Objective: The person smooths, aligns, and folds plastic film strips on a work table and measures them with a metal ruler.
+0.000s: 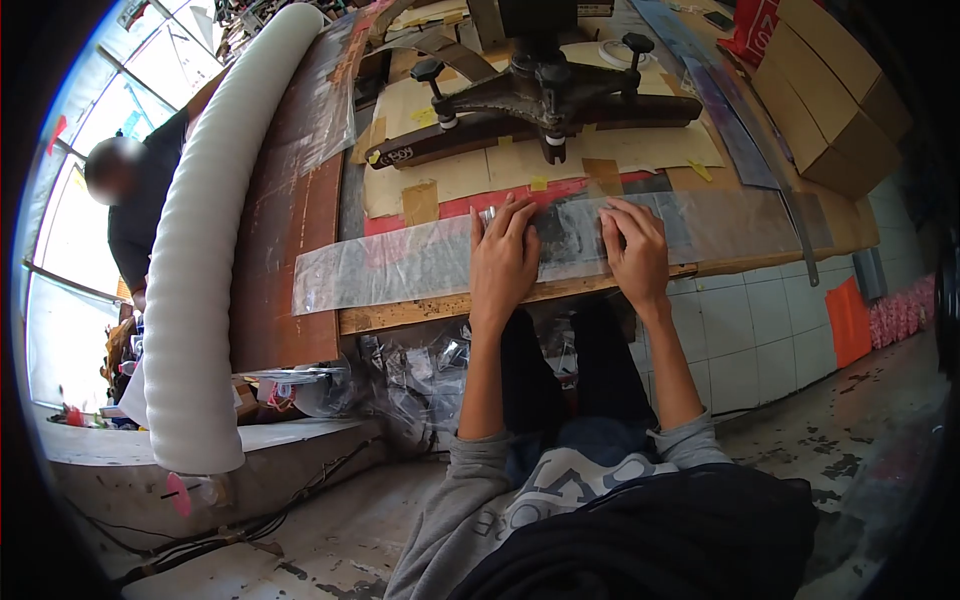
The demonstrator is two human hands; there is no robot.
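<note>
A long strip of clear plastic film (385, 272) lies along the front edge of the worktable. My left hand (503, 262) rests on it, palm down, with the fingers slightly apart. A small shiny thing (488, 213) shows between its fingers, too small to name. To the right, my right hand (638, 252) touches the same film, its fingers bent and the thumb a little away from them. Behind both hands lie a red strip (455, 225) and tan board (480, 165) with bits of tape. A dark metal press frame (540, 100) with black knobs stands over the board.
A tall roll of white foam (200, 250) leans at the table's left side. Beyond it is another person (145, 200). On the right are a cardboard box (825, 110) and a long metal ruler (795, 225) jutting past the edge. Crumpled plastic (415, 380) lies under the table.
</note>
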